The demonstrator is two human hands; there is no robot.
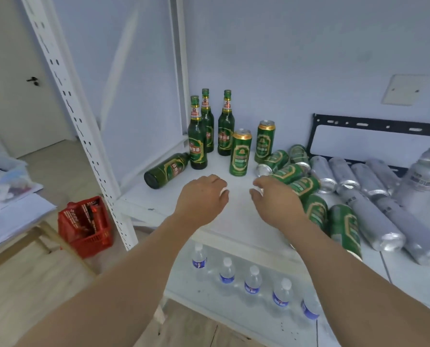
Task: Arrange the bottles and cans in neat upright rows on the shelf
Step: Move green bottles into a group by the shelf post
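Three green beer bottles (197, 136) stand upright at the back left of the white shelf (236, 221). A fourth green bottle (167, 170) lies on its side to their left. Two green cans (240, 152) stand upright beside the bottles. Several more green cans (306, 186) lie tipped over in a heap to the right. My left hand (201, 199) hovers over the bare shelf, fingers curled and holding nothing. My right hand (275, 199) reaches toward the fallen green cans, fingers apart, touching or nearly touching the nearest one.
Several silver cans (374, 196) lie on their sides at the right. A black metal bracket (379, 126) leans on the back wall. Water bottles (252, 281) stand on the lower shelf. A red crate (86, 226) sits on the floor by the white upright post (83, 126).
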